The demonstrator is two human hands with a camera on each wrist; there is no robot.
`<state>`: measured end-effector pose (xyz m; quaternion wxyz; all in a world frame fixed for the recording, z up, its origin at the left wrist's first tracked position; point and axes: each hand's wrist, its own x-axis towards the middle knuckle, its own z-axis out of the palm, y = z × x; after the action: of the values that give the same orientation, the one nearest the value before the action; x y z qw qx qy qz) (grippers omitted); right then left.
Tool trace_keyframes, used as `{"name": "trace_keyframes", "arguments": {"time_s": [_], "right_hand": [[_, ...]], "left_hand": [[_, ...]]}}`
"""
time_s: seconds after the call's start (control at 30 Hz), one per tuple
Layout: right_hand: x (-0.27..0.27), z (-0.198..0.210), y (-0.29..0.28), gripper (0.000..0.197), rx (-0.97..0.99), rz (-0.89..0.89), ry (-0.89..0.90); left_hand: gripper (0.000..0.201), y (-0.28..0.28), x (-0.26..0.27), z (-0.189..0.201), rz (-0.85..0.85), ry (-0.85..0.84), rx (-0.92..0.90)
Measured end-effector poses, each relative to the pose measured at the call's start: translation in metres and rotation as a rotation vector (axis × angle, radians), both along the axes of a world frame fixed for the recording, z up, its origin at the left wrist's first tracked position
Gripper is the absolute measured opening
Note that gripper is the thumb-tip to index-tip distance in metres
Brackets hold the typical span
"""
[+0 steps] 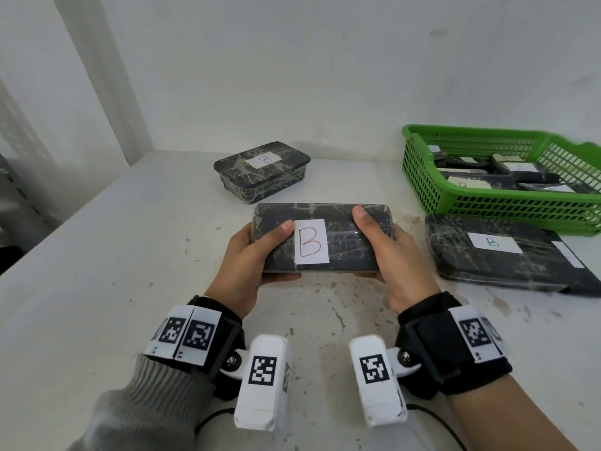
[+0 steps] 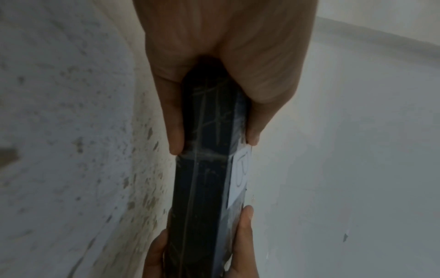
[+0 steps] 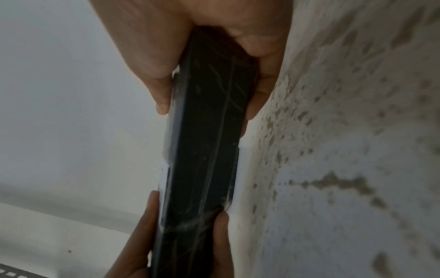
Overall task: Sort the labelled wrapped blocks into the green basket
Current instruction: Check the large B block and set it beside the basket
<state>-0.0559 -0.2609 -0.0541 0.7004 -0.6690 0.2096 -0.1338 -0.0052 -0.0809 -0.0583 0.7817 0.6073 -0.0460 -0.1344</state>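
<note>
Both hands are gripping the block [image 1: 320, 242]: left hand [image 1: 250, 255] and right hand [image 1: 387, 252] are each clamping one end, long axis running left to right. The green basket [image 1: 422, 177] is sitting toward the desk's far right corner, nearer the right hand.

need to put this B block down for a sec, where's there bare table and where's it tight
Bare table lies left of the held block, out to the table's left edge, and nearer than the small block at the back. The right is crowded: the flat block lies against the green basket, which already holds blocks.
</note>
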Motion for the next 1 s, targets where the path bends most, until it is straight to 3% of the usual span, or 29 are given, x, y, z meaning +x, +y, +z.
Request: {"name": "trace_keyframes", "arguments": {"time_s": [0.1, 0.23, 0.37, 0.53, 0.73, 0.87, 1.0], "right_hand": [[-0.001, 0.002, 0.000, 0.080, 0.007, 0.093, 0.006], [-0.001, 0.002, 0.000, 0.083, 0.010, 0.165, -0.035], [-0.002, 0.007, -0.011, 0.074, 0.062, 0.170, -0.070], [-0.005, 0.012, -0.010, 0.083, 0.084, 0.190, -0.118], [-0.005, 0.015, -0.012, 0.049, 0.177, 0.248, -0.188], [-0.003, 0.013, -0.012, 0.052, 0.187, 0.240, -0.204], [-0.004, 0.012, -0.015, 0.064, 0.196, 0.290, -0.223]], "left_hand": [[0.036, 0.002, 0.003, 0.001, 0.010, 0.028, -0.024], [0.043, 0.009, 0.003, 0.006, -0.033, 0.019, -0.074], [0.046, 0.008, 0.000, 0.008, -0.105, -0.028, -0.083], [0.051, 0.010, 0.002, 0.006, -0.096, -0.017, -0.135], [0.070, 0.015, 0.004, 0.009, -0.074, -0.031, -0.217], [0.051, 0.015, 0.002, 0.010, -0.081, -0.047, -0.225], [0.053, 0.015, 0.002, 0.009, -0.085, -0.043, -0.229]]}}
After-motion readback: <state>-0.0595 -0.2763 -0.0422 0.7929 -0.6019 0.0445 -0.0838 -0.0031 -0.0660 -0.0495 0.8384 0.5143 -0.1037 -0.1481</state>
